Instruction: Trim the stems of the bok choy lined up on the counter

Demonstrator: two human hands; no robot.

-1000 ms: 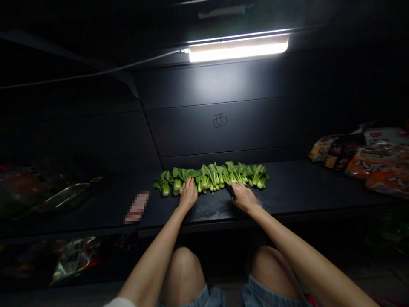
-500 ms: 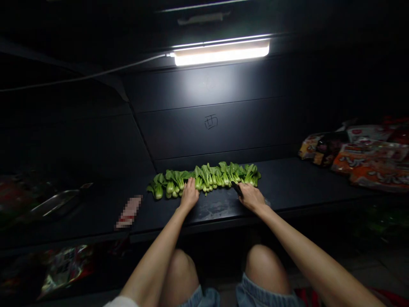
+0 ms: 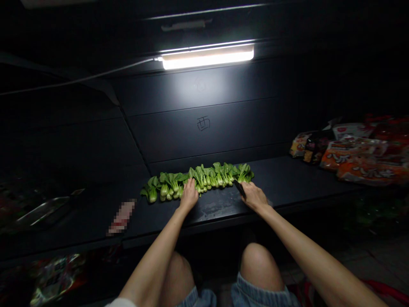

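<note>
Left fingers [image 3: 191,185] on bok choy [image 3: 207,177], right fingers [image 3: 247,190] around knife [image 3: 239,188]

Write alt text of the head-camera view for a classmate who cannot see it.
A person's left hand rests on a long row of baby bok choy laid across a dark counter, while the right hand holds a dark knife at the row's near edge. A light bar glows above; bright food packets lie at right.

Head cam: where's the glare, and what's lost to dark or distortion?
Head view: the strip light clips to white and glares on the wall panel; the dark knife barely separates from the counter; corners fall nearly black; the wide lens bends straight edges.
</note>
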